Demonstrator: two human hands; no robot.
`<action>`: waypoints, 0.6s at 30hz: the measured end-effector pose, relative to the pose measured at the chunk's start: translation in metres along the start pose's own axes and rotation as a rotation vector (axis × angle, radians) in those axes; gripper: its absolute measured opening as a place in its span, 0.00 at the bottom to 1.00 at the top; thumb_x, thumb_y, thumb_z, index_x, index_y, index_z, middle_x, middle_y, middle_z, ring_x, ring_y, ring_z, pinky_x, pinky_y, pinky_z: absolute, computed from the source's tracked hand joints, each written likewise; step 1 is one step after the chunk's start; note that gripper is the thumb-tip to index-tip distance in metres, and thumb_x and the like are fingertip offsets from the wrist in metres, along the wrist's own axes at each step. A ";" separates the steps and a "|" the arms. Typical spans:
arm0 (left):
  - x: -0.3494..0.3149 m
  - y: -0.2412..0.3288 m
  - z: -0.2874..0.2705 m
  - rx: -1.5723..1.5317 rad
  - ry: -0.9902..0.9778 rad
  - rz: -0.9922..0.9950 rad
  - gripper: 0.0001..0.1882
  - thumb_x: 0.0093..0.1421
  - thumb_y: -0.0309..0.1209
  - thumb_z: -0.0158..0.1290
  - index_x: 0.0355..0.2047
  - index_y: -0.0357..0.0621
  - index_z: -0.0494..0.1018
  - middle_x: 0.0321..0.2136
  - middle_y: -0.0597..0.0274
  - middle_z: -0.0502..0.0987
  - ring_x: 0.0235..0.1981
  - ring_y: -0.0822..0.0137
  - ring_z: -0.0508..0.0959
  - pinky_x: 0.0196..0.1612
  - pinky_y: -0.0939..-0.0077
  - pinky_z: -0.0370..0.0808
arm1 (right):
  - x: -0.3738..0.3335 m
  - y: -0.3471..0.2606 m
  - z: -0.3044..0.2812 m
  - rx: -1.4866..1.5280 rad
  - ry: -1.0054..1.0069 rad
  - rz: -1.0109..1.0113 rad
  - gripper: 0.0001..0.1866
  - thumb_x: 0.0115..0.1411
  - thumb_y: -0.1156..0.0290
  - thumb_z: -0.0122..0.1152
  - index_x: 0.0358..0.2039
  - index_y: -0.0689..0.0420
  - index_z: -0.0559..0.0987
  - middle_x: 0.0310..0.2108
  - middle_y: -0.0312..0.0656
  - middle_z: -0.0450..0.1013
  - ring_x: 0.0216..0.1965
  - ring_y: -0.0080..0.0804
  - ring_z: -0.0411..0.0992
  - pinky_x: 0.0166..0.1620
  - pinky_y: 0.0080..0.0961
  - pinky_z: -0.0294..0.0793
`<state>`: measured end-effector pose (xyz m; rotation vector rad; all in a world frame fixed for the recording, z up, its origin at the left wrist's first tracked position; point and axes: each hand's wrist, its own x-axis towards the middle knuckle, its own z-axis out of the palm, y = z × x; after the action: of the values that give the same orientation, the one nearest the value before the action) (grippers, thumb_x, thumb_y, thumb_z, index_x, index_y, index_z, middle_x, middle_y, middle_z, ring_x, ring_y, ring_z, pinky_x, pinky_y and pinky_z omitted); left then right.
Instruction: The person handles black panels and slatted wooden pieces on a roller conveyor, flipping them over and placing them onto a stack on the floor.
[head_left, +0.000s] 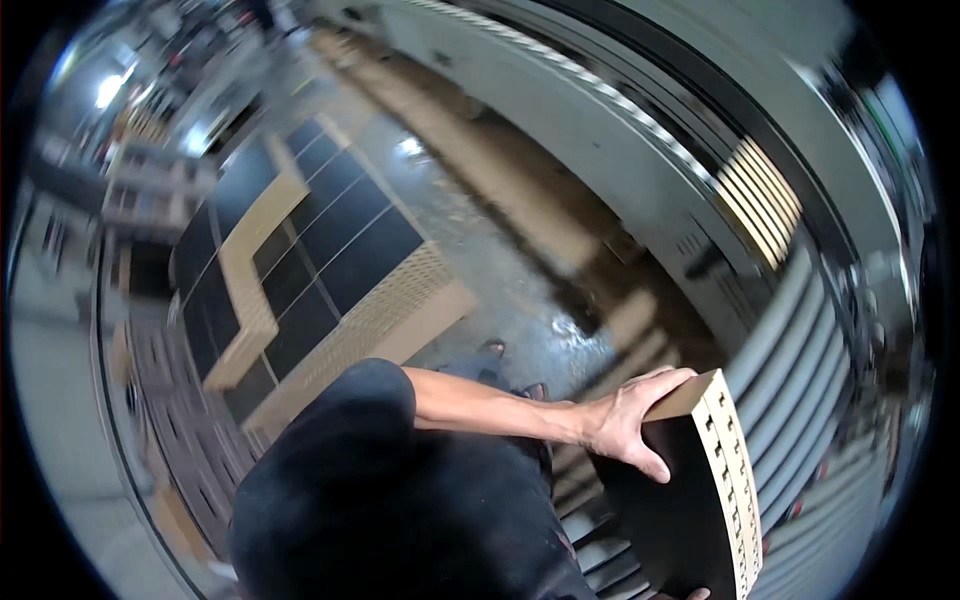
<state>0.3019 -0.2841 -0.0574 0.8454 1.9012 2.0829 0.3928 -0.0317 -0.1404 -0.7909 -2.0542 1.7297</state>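
My left hand (628,425) is closed round the far end of a short stack of black-faced boards (665,510), thumb on the black face and fingers over the end. The boards' pale long edges (727,455) carry rows of dark notches. At the bottom rim of the picture only a bit of my right hand (698,594) shows, its thumb or fingertip against the near end of the same stack; the rest is out of sight. The stack is tilted, over or against the grey rollers (800,370) of a conveyor on my right.
On my left stands a broad stack of black boards (350,235) with notched pale edges and loose pale strips on top. A long grey machine (590,120) runs along the far right, with slatted pale pieces (757,205) on it. The wet-looking concrete floor (470,215) lies between.
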 end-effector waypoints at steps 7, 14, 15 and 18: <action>-0.148 0.040 -0.143 -0.148 0.613 -0.175 0.63 0.41 0.49 0.84 0.72 0.34 0.64 0.60 0.47 0.79 0.62 0.58 0.78 0.69 0.61 0.72 | -0.019 -0.079 0.171 -0.057 -0.569 -0.076 0.56 0.54 0.34 0.78 0.68 0.69 0.72 0.65 0.58 0.73 0.65 0.50 0.73 0.70 0.47 0.71; -0.320 0.011 -0.260 -0.472 1.257 -0.202 0.53 0.44 0.35 0.82 0.69 0.33 0.70 0.60 0.50 0.80 0.64 0.57 0.77 0.71 0.62 0.69 | -0.107 -0.154 0.402 -0.226 -1.119 -0.162 0.57 0.52 0.33 0.79 0.66 0.70 0.74 0.63 0.61 0.74 0.64 0.51 0.74 0.69 0.47 0.72; -0.341 0.008 -0.278 -0.449 1.319 -0.207 0.51 0.45 0.34 0.82 0.68 0.32 0.71 0.59 0.49 0.81 0.63 0.57 0.77 0.71 0.62 0.70 | -0.126 -0.162 0.436 -0.260 -1.192 -0.175 0.58 0.51 0.33 0.80 0.66 0.71 0.74 0.63 0.61 0.75 0.63 0.51 0.75 0.69 0.47 0.72; -0.403 0.009 -0.317 -0.560 1.535 -0.270 0.41 0.51 0.33 0.79 0.62 0.33 0.74 0.56 0.52 0.82 0.58 0.58 0.80 0.65 0.63 0.74 | -0.182 -0.179 0.542 -0.420 -1.411 -0.181 0.58 0.51 0.33 0.80 0.65 0.71 0.75 0.62 0.63 0.75 0.63 0.52 0.75 0.68 0.47 0.72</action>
<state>0.4654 -0.7588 -0.1635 -1.4261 1.3228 3.0024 0.1845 -0.5870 -0.0573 0.8709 -3.1959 1.9426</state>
